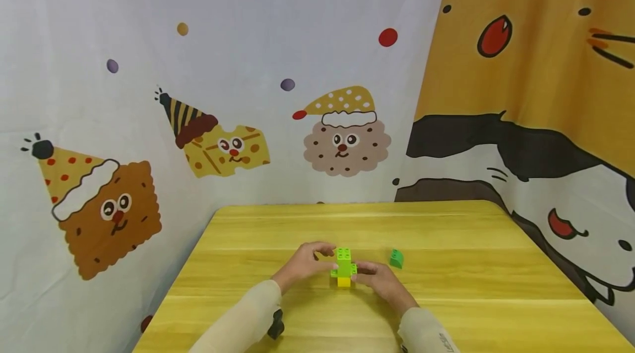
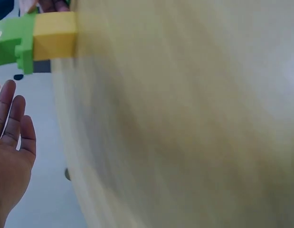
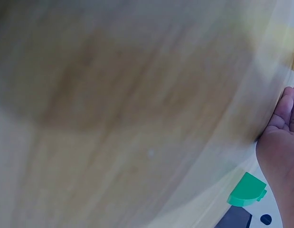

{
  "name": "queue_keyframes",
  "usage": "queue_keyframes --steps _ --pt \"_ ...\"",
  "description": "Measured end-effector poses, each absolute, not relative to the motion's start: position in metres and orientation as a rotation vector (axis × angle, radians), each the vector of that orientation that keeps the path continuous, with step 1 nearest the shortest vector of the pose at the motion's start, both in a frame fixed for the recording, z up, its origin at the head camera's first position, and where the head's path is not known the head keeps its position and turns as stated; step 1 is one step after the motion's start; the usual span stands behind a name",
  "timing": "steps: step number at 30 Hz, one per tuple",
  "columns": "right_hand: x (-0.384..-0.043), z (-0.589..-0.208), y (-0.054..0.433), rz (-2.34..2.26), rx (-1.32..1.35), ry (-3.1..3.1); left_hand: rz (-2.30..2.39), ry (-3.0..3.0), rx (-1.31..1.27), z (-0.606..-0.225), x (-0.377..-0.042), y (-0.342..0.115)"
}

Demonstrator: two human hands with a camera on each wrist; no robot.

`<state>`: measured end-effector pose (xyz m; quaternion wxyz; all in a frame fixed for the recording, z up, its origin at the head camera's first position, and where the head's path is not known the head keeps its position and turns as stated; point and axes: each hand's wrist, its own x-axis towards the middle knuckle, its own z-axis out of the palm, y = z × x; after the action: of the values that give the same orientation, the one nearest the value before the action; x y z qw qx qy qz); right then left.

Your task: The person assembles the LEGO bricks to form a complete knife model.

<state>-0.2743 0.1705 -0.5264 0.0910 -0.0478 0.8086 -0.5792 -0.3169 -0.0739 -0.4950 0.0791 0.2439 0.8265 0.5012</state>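
Observation:
A small tower of toy building bricks (image 1: 344, 266) stands upright on the wooden table, light green above a yellow brick (image 2: 55, 35), with light green studded parts sticking out on both sides. From the left, my left hand (image 1: 308, 261) is around it with fingers spread and bent, the thumb tip right at the green side. In the left wrist view its other fingers (image 2: 13, 114) are apart from the bricks. My right hand (image 1: 381, 281) pinches the tower's right side low down, thumb in front and forefinger behind.
A darker green curved brick (image 1: 396, 258) lies on the table (image 1: 278, 226) to the right, beyond my right hand. A cartoon-printed cloth (image 1: 238, 38) hangs behind the table's far edge. Something black (image 1: 276, 324) shows at my left sleeve.

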Motion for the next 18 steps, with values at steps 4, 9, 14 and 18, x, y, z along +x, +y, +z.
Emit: queue_keyframes --steps 4,9,14,18 --pt "-0.274 -0.526 0.170 -1.749 -0.136 2.403 1.488 2.470 0.668 -0.504 -0.318 -0.081" --pt "-0.274 -0.526 0.170 -1.763 -0.128 2.401 1.513 2.431 0.604 -0.513 -0.315 -0.084" --pt "-0.276 -0.528 0.169 -1.749 -0.122 2.400 1.517 2.397 0.610 -0.517 -0.311 -0.082" --pt "-0.277 -0.530 0.169 -1.748 -0.113 2.399 1.501 2.396 0.604 -0.518 -0.309 -0.081"
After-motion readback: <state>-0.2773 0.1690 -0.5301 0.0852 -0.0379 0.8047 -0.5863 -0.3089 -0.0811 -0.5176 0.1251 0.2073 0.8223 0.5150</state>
